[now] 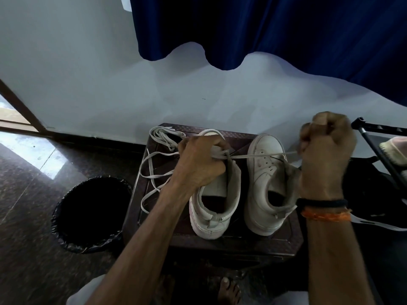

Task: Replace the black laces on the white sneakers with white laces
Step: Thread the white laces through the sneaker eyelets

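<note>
Head view has both sneakers on the dark surface (220,239), left hand (199,164) gripping the left sneaker (214,208), right hand (326,155) pinching the white lace (253,156) taut, looks mid-threading, next eyelet needs slack.

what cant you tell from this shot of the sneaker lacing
Head view only:
- Left white sneaker: front eyelets hidden by the left hand.
- White flat lace: its end is hidden inside the right hand.
- Black-lined round bin: contents too dark.
- Black laces: none visible.
</note>
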